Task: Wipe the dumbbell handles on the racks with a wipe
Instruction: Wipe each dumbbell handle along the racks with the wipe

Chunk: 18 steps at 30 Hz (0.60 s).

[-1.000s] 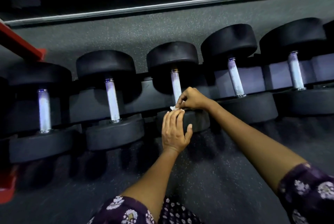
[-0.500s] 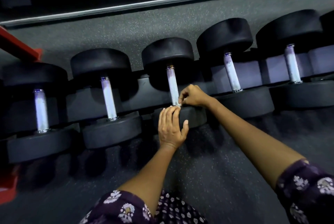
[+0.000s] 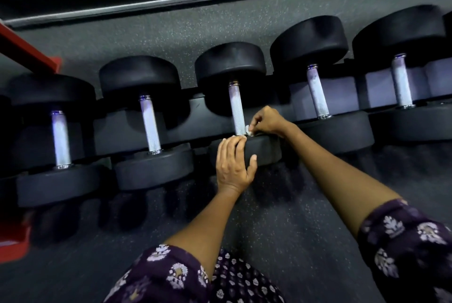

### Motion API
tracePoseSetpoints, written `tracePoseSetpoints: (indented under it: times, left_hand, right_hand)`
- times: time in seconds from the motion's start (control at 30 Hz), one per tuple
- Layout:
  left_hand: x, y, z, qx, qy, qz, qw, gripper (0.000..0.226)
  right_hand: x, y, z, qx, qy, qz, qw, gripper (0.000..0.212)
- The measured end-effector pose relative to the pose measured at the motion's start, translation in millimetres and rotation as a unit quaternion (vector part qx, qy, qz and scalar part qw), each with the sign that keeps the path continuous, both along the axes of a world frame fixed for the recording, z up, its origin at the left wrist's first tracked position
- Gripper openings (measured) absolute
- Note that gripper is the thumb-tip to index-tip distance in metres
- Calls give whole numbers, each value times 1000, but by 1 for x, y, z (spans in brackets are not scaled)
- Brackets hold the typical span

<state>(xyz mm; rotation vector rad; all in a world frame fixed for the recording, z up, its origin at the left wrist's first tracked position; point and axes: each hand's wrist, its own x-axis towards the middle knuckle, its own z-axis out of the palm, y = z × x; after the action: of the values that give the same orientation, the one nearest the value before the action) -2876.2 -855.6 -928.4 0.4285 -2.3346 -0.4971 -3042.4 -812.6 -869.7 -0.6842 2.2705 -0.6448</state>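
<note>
Item: middle dumbbell (image 3: 233,106) on the rack (image 3: 195,113), third of five in the row, lying across its cradle.

Handle (image 3: 236,110): knurled metal cylinder, pale and matte, with a chrome collar at each end. Heads: thick black discs, likely rubber.

Wipe (image 3: 249,130): small white wad, pressed to the near end of the handle.

Your right hand (image 3: 267,121): fingers curled, pinching the wipe.

Your left hand (image 3: 233,164): fingers straight, draped over the near head, thumb on its face, steadying it.

Method: wrap the wipe around the handle and run its full length, twisting so the knurl grooves are reached; keep the head braced against rolling.

Other four handles: bare, apparently still to do.
</note>
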Motion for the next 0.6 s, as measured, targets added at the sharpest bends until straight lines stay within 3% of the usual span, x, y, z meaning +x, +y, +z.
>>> tracePoseSetpoints:
  times: [0.17, 0.37, 0.6]
  left_hand:
    - [0, -1, -1, 2, 1, -3, 1000, 44]
    - [1, -1, 0, 1, -5, -9, 1000, 45]
    - [1, 1, 2, 3, -1, -10, 1000, 46]
  right_hand:
    - [8, -13, 4, -27, -21, 42, 999, 11]
    - [4, -10, -3, 2, 17, -2, 1000, 8]
    - [5, -36, 2, -119, 118, -83, 982, 8]
